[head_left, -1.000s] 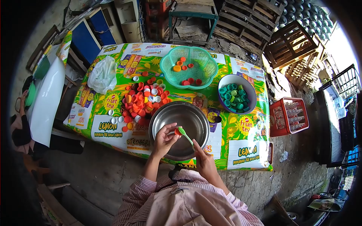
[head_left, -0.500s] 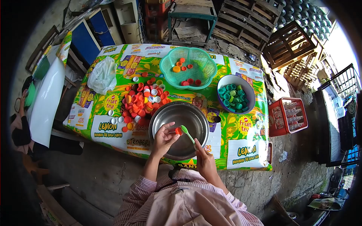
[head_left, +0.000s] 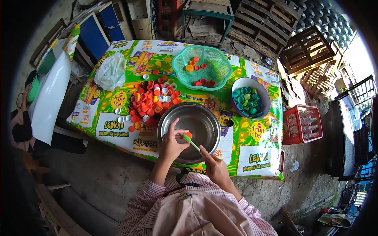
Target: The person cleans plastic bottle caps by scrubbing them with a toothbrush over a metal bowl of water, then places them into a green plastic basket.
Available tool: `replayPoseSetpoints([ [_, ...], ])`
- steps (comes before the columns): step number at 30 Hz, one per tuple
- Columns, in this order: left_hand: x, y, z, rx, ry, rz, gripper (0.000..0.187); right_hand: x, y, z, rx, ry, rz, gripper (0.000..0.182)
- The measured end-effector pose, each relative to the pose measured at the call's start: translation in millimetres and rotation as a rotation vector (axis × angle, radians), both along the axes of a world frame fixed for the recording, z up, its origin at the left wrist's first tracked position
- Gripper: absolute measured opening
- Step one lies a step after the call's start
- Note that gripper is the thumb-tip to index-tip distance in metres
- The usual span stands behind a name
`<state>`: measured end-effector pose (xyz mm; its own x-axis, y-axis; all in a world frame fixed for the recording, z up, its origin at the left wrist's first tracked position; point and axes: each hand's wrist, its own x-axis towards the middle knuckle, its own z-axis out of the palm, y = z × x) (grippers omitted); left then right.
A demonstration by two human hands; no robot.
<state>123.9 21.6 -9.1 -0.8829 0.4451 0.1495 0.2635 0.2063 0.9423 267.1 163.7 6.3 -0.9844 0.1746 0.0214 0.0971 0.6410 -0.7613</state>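
Left hand (head_left: 174, 143): fingers pinched a red cap (head_left: 188, 135) over the steel bowl (head_left: 210, 131). Right hand (head_left: 216, 167): fingers gripped a green tool (head_left: 193, 143). From the bowl, the counter's (head_left: 226, 156) edge ran close at six; printed cover (head_left: 258, 167) stretched toward four; loose caps (head_left: 144, 105) lay around ten-thirty; concrete floor (head_left: 106, 167) lay beyond.

The left hand (head_left: 172, 143) has raised its index finger more upright than half a second ago. The green tool's (head_left: 193, 142) tip, then beside the red-orange cap (head_left: 189, 135), now overlaps its near edge. The mint-green mesh basket (head_left: 215, 70) appears slightly farther right as the view has shifted.
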Motion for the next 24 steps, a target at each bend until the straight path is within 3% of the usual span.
replayPoseSetpoints([
  [3, 0.9, 1.8, -0.6, 0.004, 0.004, -0.004, 0.083, -3.8, 4.6, -11.1, 0.077, 0.107, -0.144, 0.054],
  [7, -2.2, 0.5, 4.3, -0.053, 0.045, -0.040, 0.088, 1.1, -0.8, -8.2, 0.123, 0.075, -0.008, 0.057],
  [10, -3.5, 3.2, 1.2, -0.068, 0.018, -0.036, 0.089, -1.0, 4.3, -13.9, 0.145, 0.067, -0.157, 0.058],
  [14, -5.3, 6.0, 2.9, -0.031, 0.022, -0.077, 0.089, 6.0, -2.0, -7.7, 0.173, 0.054, -0.036, 0.058],
  [17, -5.7, 7.7, 3.6, -0.060, 0.041, -0.073, 0.088, 5.8, 5.9, -17.3, 0.112, 0.086, -0.142, 0.056],
  [20, -7.1, 7.3, -1.3, 0.045, -0.001, -0.090, 0.080, 7.8, 3.7, -5.6, 0.080, 0.050, -0.187, 0.054],
  [22, -9.8, 5.9, -1.0, 0.234, -0.353, -0.210, 0.064, 8.4, -2.2, -3.6, -0.069, 0.153, -0.126, 0.055],
  [23, -9.7, 4.7, 0.3, 0.201, -0.325, -0.272, 0.038, 5.8, -0.4, -5.1, -0.091, 0.137, -0.180, 0.055],
  [24, -10.1, 4.2, -1.1, 0.204, -0.325, -0.272, 0.038, 4.5, 3.3, -6.6, -0.089, 0.137, -0.180, 0.055],
])
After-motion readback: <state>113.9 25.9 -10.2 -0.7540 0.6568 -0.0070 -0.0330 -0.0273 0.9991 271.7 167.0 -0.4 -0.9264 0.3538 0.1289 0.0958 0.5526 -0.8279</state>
